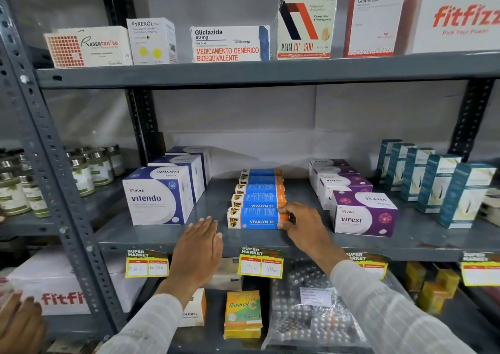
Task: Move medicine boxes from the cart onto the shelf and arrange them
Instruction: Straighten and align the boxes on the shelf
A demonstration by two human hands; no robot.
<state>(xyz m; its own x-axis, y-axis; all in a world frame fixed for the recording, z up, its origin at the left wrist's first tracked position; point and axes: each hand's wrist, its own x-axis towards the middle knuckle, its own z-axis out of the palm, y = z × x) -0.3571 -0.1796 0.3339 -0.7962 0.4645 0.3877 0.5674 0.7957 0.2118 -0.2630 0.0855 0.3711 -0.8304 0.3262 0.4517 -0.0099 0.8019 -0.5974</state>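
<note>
A: R hand (300,225) fingers pinch the front Vivalyn EF box (253,218) at its orange end, on the mid shelf (405,241) edge.
B: L hand (198,245) flat, empty. Nudge it fwd & it could tip off.

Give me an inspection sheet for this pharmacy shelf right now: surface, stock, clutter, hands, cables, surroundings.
Surface: grey metal middle shelf, bare strips between rows.
Job's things: Vivalyn EF boxes in one front-to-back row; Vitendo boxes left, Virest boxes right, teal boxes far right.
Clutter: nothing seen.
Hands: right hand grips the front Vivalyn EF box at its orange end; left hand flat, open, at the shelf edge.
Cables: nothing seen.
Surroundings: price tags on the shelf lip; jars on the neighbouring rack.
</note>
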